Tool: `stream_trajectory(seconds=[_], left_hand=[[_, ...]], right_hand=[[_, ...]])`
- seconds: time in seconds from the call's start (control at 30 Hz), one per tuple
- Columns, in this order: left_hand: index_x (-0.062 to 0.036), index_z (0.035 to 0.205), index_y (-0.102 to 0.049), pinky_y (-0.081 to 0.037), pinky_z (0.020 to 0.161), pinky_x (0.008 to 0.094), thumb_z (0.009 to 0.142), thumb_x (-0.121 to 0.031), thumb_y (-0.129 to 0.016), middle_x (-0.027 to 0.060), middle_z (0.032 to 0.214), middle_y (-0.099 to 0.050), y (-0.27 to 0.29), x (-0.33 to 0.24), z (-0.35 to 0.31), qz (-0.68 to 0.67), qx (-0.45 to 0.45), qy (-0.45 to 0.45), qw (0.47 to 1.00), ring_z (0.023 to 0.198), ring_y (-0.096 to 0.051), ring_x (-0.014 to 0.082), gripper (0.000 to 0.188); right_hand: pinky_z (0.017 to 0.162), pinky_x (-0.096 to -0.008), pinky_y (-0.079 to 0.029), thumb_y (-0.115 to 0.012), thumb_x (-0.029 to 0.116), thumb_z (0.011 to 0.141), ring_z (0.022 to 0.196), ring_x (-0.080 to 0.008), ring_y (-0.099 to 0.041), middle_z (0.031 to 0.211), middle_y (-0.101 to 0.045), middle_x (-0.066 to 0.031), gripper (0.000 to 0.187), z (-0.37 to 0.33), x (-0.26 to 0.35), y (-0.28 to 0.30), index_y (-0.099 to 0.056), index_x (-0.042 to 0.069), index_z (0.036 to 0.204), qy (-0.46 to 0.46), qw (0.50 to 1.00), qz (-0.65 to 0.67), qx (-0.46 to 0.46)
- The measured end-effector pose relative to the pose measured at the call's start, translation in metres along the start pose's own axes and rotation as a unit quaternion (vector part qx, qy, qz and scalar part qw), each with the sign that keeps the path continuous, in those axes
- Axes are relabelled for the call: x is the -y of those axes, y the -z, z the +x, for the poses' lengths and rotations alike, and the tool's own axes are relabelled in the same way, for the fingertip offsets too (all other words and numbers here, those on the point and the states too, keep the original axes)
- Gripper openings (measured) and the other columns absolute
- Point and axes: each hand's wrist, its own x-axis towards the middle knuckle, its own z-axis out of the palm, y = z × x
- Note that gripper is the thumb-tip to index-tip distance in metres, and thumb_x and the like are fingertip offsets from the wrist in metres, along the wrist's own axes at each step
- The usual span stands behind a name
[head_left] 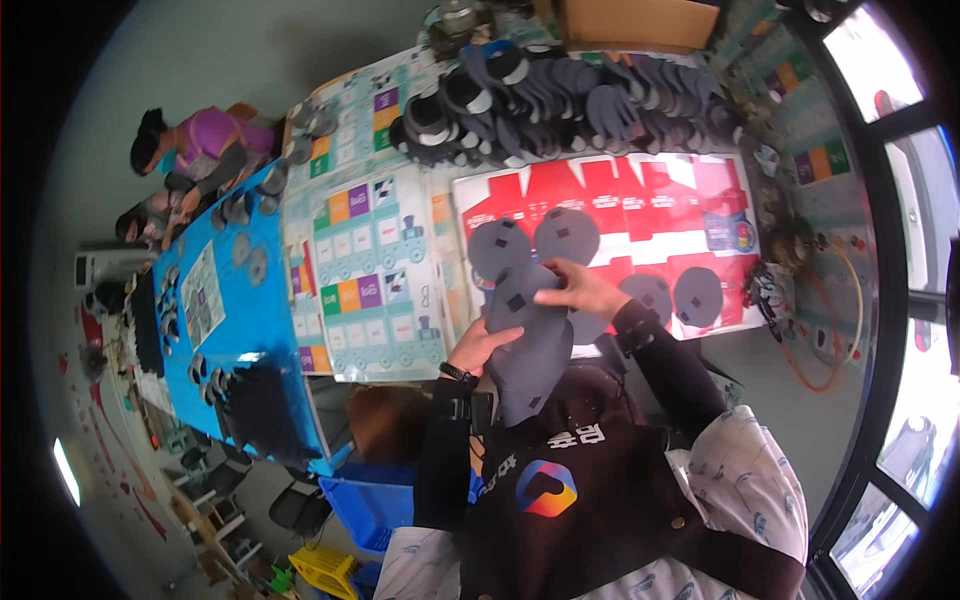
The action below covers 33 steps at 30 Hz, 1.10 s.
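Altogether, five flat, matte grey discs (698,296) show on the glossy red-and-white sheet (625,245) along the near edge of the table (440,180): two upper left, two right, one partly hidden by the right hand (588,291). Overlapping smooth grey pieces (545,335), hard to count, are held at the near edge; two small dark squares show on them. The left hand (482,348) is half closed around their left side, thumb on top. The right's fingers are loosely bent, thumb resting on the upper piece; whether it grips is unclear. Curved pieces (560,100), too many to count, line the far edge.
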Motion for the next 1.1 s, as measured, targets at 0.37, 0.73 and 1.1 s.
stream_trajectory(seconds=[0.37, 0.73, 1.1], left_hand=[[0.0, 0.136, -0.054, -0.053, 0.097, 0.0365, 0.086, 0.0, -0.075, 0.0104, 0.125, -0.066, -0.015, 0.007, 0.015, 0.053, 0.05, -0.002, 0.997, 0.113, -0.065, 0.022, 0.053], [-0.0003, 0.139, -0.052, -0.05, 0.101, 0.0365, 0.087, 0.0, -0.073, 0.0095, 0.128, -0.064, -0.016, 0.025, 0.004, -0.035, -0.054, -0.021, 0.998, 0.117, -0.063, 0.0226, 0.056], [-0.0005, 0.141, -0.05, -0.052, 0.102, 0.0386, 0.09, 0.0, -0.069, 0.0113, 0.13, -0.064, -0.031, 0.03, -0.001, -0.045, -0.093, -0.023, 0.994, 0.118, -0.064, 0.0248, 0.054]], right_hand=[[0.059, -0.0295, -0.051, -0.069, 0.007, 0.094, 0.07, -0.0109, -0.062, 0.082, -0.067, -0.003, 0.01, -0.043, -0.019, 0.123, -0.063, 0.003, 0.101, -0.1, 0.959, 0.042, -0.264], [0.043, -0.0239, -0.047, -0.062, 0.004, 0.097, 0.057, -0.0077, -0.059, 0.081, -0.067, 0.0004, 0.027, -0.032, -0.107, 0.227, -0.069, 0.009, 0.123, -0.062, 0.96, 0.124, -0.243], [0.042, -0.0245, -0.044, -0.061, 0.003, 0.097, 0.052, -0.0076, -0.055, 0.079, -0.067, -0.0007, 0.026, -0.011, -0.113, 0.238, -0.07, 0.007, 0.121, -0.094, 0.971, 0.084, -0.201]])
